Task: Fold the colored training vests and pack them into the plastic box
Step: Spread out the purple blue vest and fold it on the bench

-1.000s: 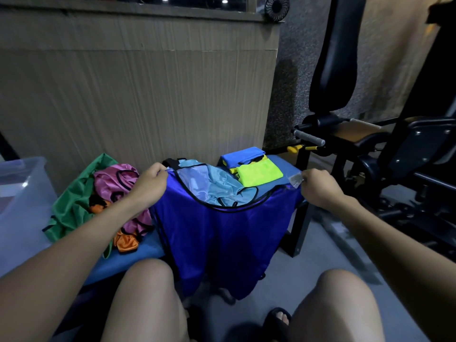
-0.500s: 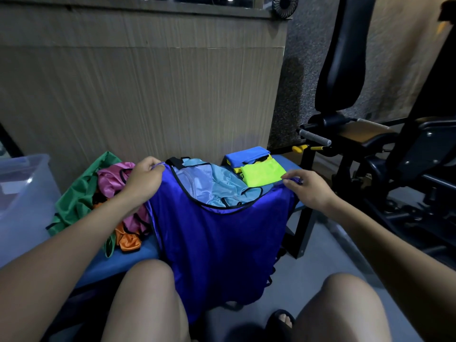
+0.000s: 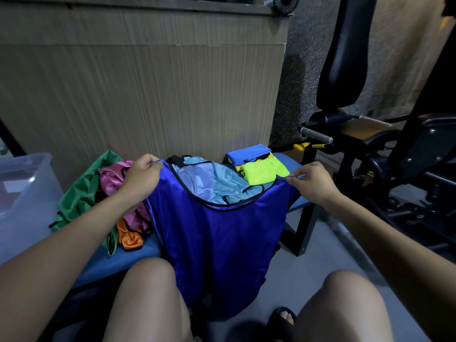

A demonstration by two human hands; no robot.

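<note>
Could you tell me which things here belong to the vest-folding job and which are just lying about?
Job: dark blue vest held by left hand and right hand; unfolded vest pile; folded vests; plastic box.

Lying about: gym machine; small fan.

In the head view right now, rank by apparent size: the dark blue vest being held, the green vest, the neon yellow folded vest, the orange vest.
1. dark blue vest
2. green vest
3. neon yellow folded vest and orange vest: too alike to rank; the orange is partly covered.

Wood-grain wall [image 3: 148,95] — perhaps gym machine [image 3: 394,149]
</note>
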